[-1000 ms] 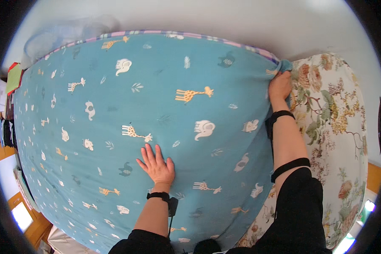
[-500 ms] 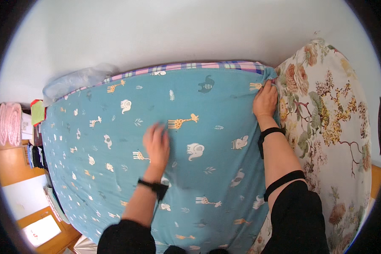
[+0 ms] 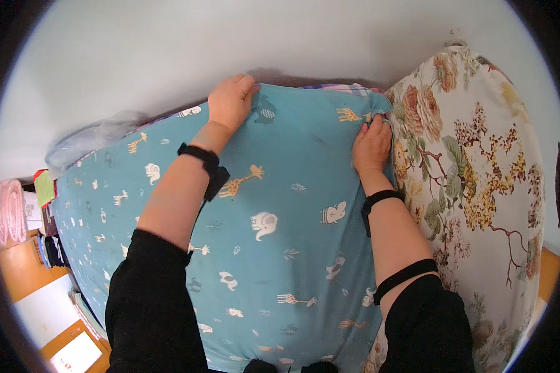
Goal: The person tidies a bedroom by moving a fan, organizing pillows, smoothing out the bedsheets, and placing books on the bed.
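A teal fitted sheet (image 3: 305, 205) printed with giraffes, elephants and leaves covers the mattress. My left hand (image 3: 231, 101) is at its far edge by the wall, fingers closed over the sheet's border and partly hidden behind it. At the far right corner, my right hand (image 3: 373, 146) presses on the sheet's side, fingers bent and gripping the bunched cloth. Between the two hands the sheet's edge is drawn taut. A strip of pink and blue plaid cloth (image 3: 348, 89) shows past that edge near the corner.
A headboard under a floral cover (image 3: 460, 161) stands against the bed's right side. The white wall (image 3: 280, 37) runs along the far side. Clear plastic (image 3: 87, 142) lies at the far left edge. Beyond the bed's left end is a folded pink quilt (image 3: 7, 211).
My left hand has gone from above the middle of the sheet to its far edge and taken hold there. The sheet now covers more of the plaid strip. My right hand stays at the corner.
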The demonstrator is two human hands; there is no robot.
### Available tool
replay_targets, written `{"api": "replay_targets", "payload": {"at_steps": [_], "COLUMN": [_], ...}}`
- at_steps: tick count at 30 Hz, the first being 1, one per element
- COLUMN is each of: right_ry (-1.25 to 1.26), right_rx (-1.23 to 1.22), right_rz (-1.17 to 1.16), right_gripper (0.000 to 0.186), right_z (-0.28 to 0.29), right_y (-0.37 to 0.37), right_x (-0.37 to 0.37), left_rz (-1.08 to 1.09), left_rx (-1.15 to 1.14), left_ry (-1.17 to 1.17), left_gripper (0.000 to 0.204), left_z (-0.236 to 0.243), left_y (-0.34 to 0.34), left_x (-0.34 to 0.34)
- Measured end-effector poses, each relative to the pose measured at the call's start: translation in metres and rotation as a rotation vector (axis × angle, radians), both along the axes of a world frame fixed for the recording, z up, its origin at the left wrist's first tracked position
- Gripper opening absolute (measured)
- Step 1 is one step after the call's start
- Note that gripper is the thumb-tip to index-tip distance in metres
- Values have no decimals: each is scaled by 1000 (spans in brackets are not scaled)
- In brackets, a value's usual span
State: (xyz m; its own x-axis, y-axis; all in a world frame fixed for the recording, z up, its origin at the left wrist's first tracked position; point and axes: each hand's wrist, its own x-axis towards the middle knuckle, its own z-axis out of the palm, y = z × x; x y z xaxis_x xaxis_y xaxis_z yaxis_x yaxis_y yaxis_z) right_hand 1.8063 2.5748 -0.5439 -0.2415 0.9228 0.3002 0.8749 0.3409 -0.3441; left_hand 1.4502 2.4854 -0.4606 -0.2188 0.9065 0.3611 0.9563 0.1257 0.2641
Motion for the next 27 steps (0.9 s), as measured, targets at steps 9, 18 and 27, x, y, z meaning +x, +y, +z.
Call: {"api": "replay_targets", "payload": {"at_steps": [9, 18, 27], "right_ry": [10, -28, -102], "right_rx": [41, 139, -131], "right_rz": [-12, -1, -145], "right_gripper": [45, 50, 53], "right_z": [-14, -18, 27], "right_y": [-2, -6, 14], "right_x": [-6, -20, -63], "left_rz": [54, 240, 339], "left_rx": [66, -237, -237], "left_ry": [124, 155, 92], "left_gripper": [35, 66, 66], "left_z": [-35, -62, -84], "left_y": [-36, -181, -190], "left_x": [1, -74, -108]}}
